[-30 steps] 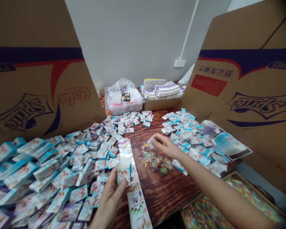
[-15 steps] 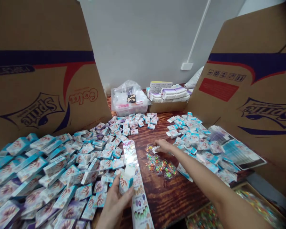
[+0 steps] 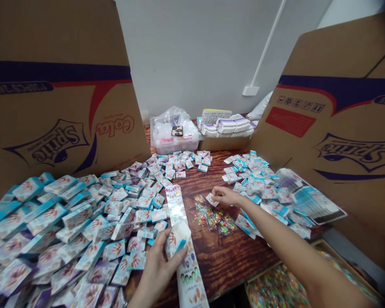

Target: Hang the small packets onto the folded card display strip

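My left hand (image 3: 158,263) grips a small white-and-blue box (image 3: 175,240) between thumb and fingers, its white end flap raised. Beneath that box runs a long stack of printed sheets (image 3: 192,267) showing coloured nail shapes. Farther off, my right hand (image 3: 226,196) pinches a small white printed card (image 3: 211,199). The card is just over several clear packets (image 3: 216,219) of bright orange, green and yellow pieces. To the left lies a large heap of closed hand-printed boxes (image 3: 93,226).
Flattened cartons (image 3: 255,182) lie beside a printed sheet (image 3: 317,201) on the right. Tall cardboard boxes (image 3: 57,102) flank the wooden table (image 3: 211,265). A plastic tub (image 3: 175,143) and a carton of white-and-purple bundles (image 3: 227,141) stand behind. Below right is a box of colourful packets (image 3: 276,286).
My right hand has risen slightly from the packets, and the card in its fingers shows more fully. My left hand has turned the small box a little, with its flap more visible.
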Demonstrator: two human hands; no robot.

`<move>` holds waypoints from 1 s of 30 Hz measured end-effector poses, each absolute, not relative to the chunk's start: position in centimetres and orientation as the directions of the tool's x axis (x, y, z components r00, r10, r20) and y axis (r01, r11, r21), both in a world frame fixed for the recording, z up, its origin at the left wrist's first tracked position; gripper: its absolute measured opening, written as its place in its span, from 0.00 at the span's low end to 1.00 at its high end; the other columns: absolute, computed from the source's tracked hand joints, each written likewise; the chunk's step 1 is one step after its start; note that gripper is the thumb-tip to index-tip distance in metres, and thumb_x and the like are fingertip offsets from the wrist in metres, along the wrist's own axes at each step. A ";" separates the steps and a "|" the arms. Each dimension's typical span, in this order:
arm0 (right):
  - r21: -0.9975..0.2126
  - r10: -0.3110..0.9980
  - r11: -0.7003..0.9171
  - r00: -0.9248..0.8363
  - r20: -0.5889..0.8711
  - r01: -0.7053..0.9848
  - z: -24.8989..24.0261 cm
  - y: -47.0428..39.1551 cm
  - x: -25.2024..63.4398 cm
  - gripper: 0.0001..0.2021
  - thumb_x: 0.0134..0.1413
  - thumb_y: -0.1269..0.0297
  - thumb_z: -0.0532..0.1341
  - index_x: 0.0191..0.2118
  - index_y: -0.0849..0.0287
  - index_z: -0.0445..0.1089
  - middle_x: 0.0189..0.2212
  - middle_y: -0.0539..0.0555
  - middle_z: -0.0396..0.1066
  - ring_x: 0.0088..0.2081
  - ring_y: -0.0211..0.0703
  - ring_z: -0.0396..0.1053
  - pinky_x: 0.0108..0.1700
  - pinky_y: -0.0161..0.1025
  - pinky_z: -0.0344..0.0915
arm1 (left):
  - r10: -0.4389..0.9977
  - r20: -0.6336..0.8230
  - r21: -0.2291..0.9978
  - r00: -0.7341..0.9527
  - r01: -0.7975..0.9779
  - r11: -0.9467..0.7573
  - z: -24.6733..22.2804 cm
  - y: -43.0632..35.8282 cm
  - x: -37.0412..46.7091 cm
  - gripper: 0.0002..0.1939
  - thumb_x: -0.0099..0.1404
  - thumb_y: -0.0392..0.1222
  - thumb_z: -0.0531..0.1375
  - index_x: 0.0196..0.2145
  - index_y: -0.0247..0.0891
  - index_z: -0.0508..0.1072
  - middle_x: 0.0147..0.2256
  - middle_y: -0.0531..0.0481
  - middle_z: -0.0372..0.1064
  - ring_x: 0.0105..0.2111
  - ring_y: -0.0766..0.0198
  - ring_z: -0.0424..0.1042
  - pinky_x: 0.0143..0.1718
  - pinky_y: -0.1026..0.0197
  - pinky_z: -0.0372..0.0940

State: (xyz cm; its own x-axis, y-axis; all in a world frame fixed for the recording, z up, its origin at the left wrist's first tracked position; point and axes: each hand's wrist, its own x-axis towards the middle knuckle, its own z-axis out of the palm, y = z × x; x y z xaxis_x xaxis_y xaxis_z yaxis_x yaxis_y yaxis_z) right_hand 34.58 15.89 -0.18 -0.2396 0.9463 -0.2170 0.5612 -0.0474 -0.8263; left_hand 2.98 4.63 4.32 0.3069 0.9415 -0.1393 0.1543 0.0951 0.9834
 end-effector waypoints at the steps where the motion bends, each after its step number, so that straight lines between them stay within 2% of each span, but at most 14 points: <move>1: -0.855 0.948 -0.074 -0.231 -0.221 0.513 0.1 15.5 34.5 0.16 0.47 0.50 0.61 0.30 0.58 0.59 0.20 0.43 0.57 0.20 0.31 0.53 0.22 0.30 0.50 | 0.944 -0.123 0.981 0.304 0.182 0.070 4.2 4.7 2.9 0.23 0.57 0.49 0.61 0.47 0.36 0.65 0.43 0.43 0.71 0.43 0.54 0.71 0.44 0.55 0.66; 4: -0.914 0.953 -0.148 -0.192 -0.234 0.379 0.8 14.5 34.0 0.18 0.49 0.46 0.58 0.32 0.56 0.57 0.19 0.41 0.52 0.17 0.29 0.47 0.20 0.29 0.48 | 0.951 -0.074 0.972 0.302 0.233 0.001 4.1 4.7 2.5 0.22 0.57 0.49 0.61 0.46 0.36 0.66 0.43 0.43 0.71 0.44 0.54 0.70 0.45 0.54 0.65; 6: -0.935 0.958 -0.181 -0.161 -0.238 0.306 1.2 14.0 33.6 0.18 0.49 0.46 0.58 0.32 0.56 0.56 0.19 0.41 0.51 0.17 0.29 0.46 0.19 0.29 0.49 | 0.952 -0.063 0.971 0.300 0.238 -0.011 4.2 4.7 2.3 0.21 0.57 0.49 0.61 0.46 0.36 0.66 0.42 0.44 0.71 0.42 0.55 0.71 0.45 0.55 0.66; 13: -0.951 0.949 -0.251 -0.148 -0.278 0.179 1.9 13.0 32.3 0.20 0.43 0.48 0.64 0.28 0.57 0.57 0.24 0.44 0.54 0.25 0.31 0.54 0.26 0.29 0.59 | 0.954 -0.075 0.969 0.292 0.246 0.002 4.2 4.7 1.9 0.23 0.56 0.50 0.61 0.47 0.37 0.65 0.42 0.44 0.72 0.40 0.55 0.72 0.41 0.56 0.67; 17: -0.955 0.944 -0.264 -0.169 -0.285 0.133 2.3 12.1 31.5 0.21 0.44 0.45 0.63 0.30 0.56 0.56 0.27 0.45 0.56 0.28 0.34 0.59 0.28 0.31 0.62 | 0.956 -0.053 0.963 0.288 0.269 -0.028 4.3 4.6 1.7 0.22 0.56 0.50 0.61 0.46 0.37 0.66 0.41 0.44 0.72 0.40 0.56 0.71 0.42 0.55 0.67; 20: -0.957 0.943 -0.255 -0.183 -0.277 0.137 2.5 11.5 30.8 0.22 0.46 0.42 0.60 0.33 0.54 0.55 0.28 0.45 0.57 0.28 0.35 0.62 0.26 0.32 0.61 | 0.953 -0.078 0.963 0.292 0.269 -0.003 4.3 4.4 1.7 0.23 0.56 0.51 0.61 0.45 0.37 0.66 0.40 0.43 0.72 0.40 0.55 0.71 0.42 0.54 0.67; 23: -0.963 0.953 -0.200 -0.191 -0.234 0.179 2.8 11.0 29.9 0.21 0.47 0.42 0.60 0.35 0.55 0.57 0.29 0.47 0.59 0.29 0.35 0.62 0.29 0.32 0.62 | 0.947 -0.110 0.973 0.303 0.227 0.040 4.2 4.2 1.9 0.23 0.56 0.51 0.60 0.46 0.36 0.65 0.41 0.43 0.72 0.41 0.54 0.71 0.42 0.53 0.67; 26: -0.955 0.958 -0.135 -0.211 -0.193 0.263 3.2 10.8 29.2 0.20 0.49 0.44 0.59 0.32 0.57 0.59 0.27 0.48 0.59 0.29 0.35 0.60 0.31 0.33 0.61 | 0.941 -0.103 0.982 0.322 0.181 0.045 4.2 4.0 1.9 0.23 0.57 0.50 0.60 0.46 0.37 0.65 0.42 0.43 0.72 0.41 0.54 0.71 0.42 0.54 0.67; 30: -0.910 0.973 -0.045 -0.186 -0.133 0.413 3.4 10.7 28.8 0.17 0.55 0.45 0.53 0.31 0.56 0.55 0.27 0.47 0.57 0.30 0.38 0.60 0.32 0.36 0.61 | 0.944 -0.083 0.981 0.320 0.195 0.020 4.5 3.9 1.5 0.21 0.57 0.50 0.60 0.45 0.38 0.65 0.39 0.45 0.73 0.38 0.55 0.73 0.39 0.55 0.68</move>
State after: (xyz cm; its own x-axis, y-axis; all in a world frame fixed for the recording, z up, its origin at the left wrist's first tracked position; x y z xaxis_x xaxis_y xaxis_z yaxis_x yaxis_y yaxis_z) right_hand 28.82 10.73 3.45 -0.1863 0.9735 -0.1329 0.4127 -0.0452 -0.9098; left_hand 1.47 3.87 4.45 0.3200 0.9438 -0.0828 0.1948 0.0200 0.9806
